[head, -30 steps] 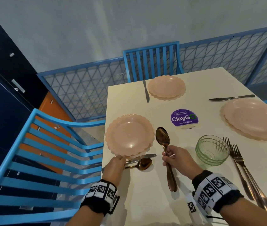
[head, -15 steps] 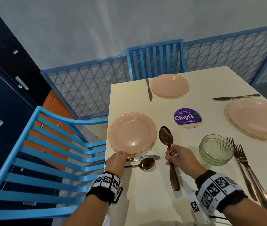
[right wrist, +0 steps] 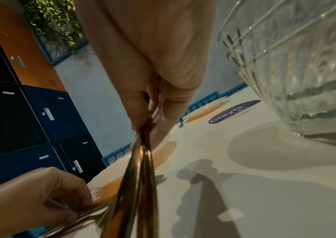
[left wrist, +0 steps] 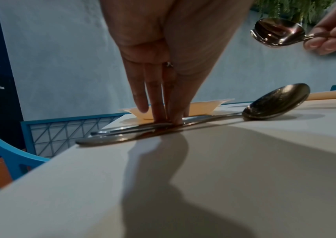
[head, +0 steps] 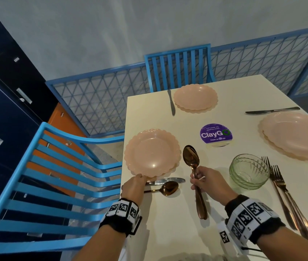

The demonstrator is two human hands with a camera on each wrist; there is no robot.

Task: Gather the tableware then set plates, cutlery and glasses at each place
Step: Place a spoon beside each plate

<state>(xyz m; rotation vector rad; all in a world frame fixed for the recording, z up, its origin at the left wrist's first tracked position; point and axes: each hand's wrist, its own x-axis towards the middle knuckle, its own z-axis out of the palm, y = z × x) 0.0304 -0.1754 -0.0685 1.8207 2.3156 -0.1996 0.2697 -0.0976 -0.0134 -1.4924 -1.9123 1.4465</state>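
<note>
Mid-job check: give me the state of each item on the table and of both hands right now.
near plate: flat on table
knife: lying beside it
placed spoon: lying beside knife
left hand: fingertips pressing the handles
right hand: grips held spoons, lifted
glass bowls: stacked, upright
forks: lying together, not yet distributed
</note>
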